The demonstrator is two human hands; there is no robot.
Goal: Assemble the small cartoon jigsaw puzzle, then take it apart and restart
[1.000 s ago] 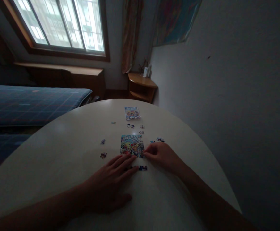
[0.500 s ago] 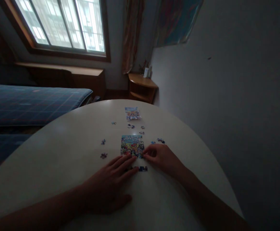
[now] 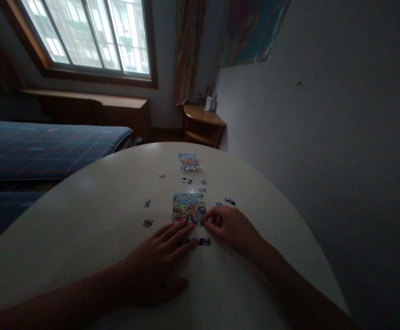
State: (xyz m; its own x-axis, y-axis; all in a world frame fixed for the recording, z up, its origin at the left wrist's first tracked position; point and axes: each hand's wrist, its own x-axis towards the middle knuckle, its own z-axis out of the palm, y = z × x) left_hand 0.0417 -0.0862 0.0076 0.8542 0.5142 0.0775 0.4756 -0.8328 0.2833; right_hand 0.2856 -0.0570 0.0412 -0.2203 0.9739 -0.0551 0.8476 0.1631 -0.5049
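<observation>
A small, partly joined colourful jigsaw [image 3: 189,207] lies on the round white table [image 3: 93,215]. My left hand [image 3: 155,266] rests flat on the table, fingers stretched out, fingertips touching the jigsaw's near edge. My right hand [image 3: 232,227] sits at the jigsaw's lower right corner with fingers curled in a pinch against its edge; what they hold is too small to make out. A dark loose piece [image 3: 204,241] lies between the two hands.
Several loose pieces [image 3: 147,222] are scattered left, behind and right of the jigsaw. A printed picture card [image 3: 189,162] lies at the far side. A blue bed [image 3: 45,144] stands left, a wall close on the right, a wooden corner shelf [image 3: 203,121] behind.
My right hand has shifted slightly at the jigsaw's lower right corner. My left hand stays flat in place.
</observation>
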